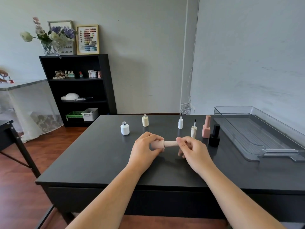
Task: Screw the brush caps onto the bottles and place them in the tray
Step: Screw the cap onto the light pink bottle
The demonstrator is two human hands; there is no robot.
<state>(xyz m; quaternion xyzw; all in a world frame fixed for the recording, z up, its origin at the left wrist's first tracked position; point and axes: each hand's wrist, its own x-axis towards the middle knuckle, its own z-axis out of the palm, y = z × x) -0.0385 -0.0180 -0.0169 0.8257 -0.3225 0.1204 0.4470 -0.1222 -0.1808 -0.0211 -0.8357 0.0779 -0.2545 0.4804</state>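
Note:
A pale pink ribbed bottle (158,144) lies sideways above the black table, held in my left hand (145,150). Its ribbed cap (170,143) is pinched by the fingers of my right hand (192,150); cap and bottle meet end to end. On the table stand an uncapped white bottle (125,128) and an uncapped cream bottle (145,120). Two brush caps stand brush-up: a white brush cap (180,123) and a cream brush cap (193,131). A capped pink bottle (206,127) and a capped black bottle (214,136) stand beside the clear tray (280,150) at the right.
The black table (99,162) has its front edge near me and wooden floor to the left. A black shelf unit (77,90) stands against the back wall. Another person's hands (4,76) show at the far left edge.

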